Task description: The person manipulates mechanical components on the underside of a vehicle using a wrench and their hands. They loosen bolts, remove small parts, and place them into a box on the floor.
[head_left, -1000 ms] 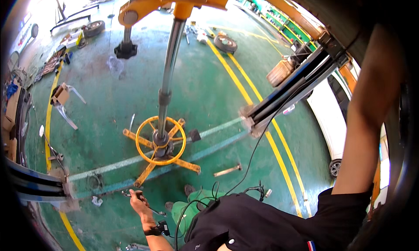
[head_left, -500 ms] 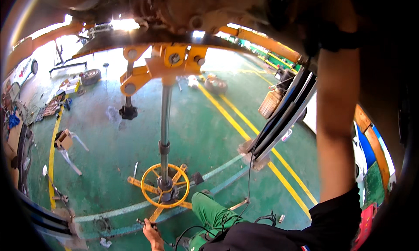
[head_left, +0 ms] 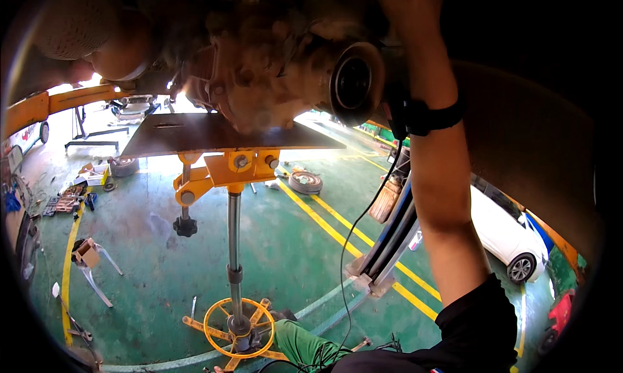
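Observation:
My right arm rises along the right side, with a black band [head_left: 436, 117] around the wrist. My right hand [head_left: 407, 6] reaches up into the dark beside the underside of a raised vehicle, and its fingers are hidden. Close to it is a greasy gearbox-like housing [head_left: 250, 81] with a round, dark-centred opening [head_left: 354, 82]. Below the housing is the flat dark plate [head_left: 195, 134] of a yellow jack stand [head_left: 241, 167]. Only a sliver of my left hand [head_left: 218, 370] shows at the lower edge; whatever it holds is out of view.
The jack's post [head_left: 234, 243] rises from a base with a yellow ring wheel [head_left: 206, 327]. A lift column [head_left: 389, 243] and a hanging black cable [head_left: 346, 269] are to the right, with a white car [head_left: 503, 227] beyond. Tools [head_left: 65, 201] and a cardboard box [head_left: 86, 253] lie left.
My view has tilted up, bringing more of the housing and plate into sight. My left hand, earlier around a small dark object, has dropped almost out of the picture. My right arm stays raised.

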Demonstrator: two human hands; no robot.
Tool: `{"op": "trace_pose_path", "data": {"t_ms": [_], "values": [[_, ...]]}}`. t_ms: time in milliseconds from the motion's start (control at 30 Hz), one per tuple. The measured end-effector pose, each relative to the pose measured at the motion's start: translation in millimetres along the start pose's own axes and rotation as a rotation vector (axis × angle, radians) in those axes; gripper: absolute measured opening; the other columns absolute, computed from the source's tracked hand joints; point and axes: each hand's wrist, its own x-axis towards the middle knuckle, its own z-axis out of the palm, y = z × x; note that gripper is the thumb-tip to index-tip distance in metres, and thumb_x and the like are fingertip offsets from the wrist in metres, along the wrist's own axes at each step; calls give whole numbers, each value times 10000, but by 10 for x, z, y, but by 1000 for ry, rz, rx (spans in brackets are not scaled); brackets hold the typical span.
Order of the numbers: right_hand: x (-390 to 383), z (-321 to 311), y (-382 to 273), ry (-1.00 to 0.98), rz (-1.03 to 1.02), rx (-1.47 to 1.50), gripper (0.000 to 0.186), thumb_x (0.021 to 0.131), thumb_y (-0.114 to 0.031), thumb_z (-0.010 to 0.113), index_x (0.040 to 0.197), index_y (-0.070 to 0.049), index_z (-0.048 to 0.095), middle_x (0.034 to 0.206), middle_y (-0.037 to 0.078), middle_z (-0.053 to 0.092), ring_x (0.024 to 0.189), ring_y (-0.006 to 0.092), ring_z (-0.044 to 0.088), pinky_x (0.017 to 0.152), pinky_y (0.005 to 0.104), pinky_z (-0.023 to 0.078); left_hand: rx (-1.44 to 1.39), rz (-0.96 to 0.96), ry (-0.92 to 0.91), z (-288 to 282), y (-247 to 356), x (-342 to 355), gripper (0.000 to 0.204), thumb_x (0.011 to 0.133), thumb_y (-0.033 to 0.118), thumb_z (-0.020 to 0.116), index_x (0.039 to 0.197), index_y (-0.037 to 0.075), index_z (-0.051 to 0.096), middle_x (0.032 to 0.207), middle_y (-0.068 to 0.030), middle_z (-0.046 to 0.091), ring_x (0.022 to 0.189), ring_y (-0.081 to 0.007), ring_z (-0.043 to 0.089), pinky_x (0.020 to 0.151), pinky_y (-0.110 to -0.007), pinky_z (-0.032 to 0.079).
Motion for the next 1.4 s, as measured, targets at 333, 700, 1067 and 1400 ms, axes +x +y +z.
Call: {"op": "trace_pose_path", "data": {"t_ms": [333,700,1067,1400], "values": [[64,-105,-103,-125,653,427,406,1029,-253,355,847,54,549,608,262,506,550,420,509,534,485,414,-159,-66,-9,-112,1518,92,81,902,44,571,946,-20,593,761,-127,612,624,-257,540,597,-400,461],[-13,61,129,-8,418,404,320,1004,-190,415,959,62,608,789,297,612,756,452,593,643,518,472,4,301,-143,545,-176,454,187,926,168,545,1044,41,614,711,-75,616,599,-220,566,558,-348,452],[156,-158,-46,-91,676,497,525,1041,-320,323,794,71,573,761,308,571,691,467,508,667,560,383,-795,-49,-275,735,3118,1607,524,1017,449,495,749,27,650,591,58,426,537,-57,353,501,-266,238],[-136,77,279,-28,237,243,378,1038,-321,407,1149,4,565,871,278,607,767,407,588,711,563,437,-806,-155,-463,964,3259,1202,589,994,517,500,752,1,649,547,47,395,439,-56,333,422,-244,217]]}}
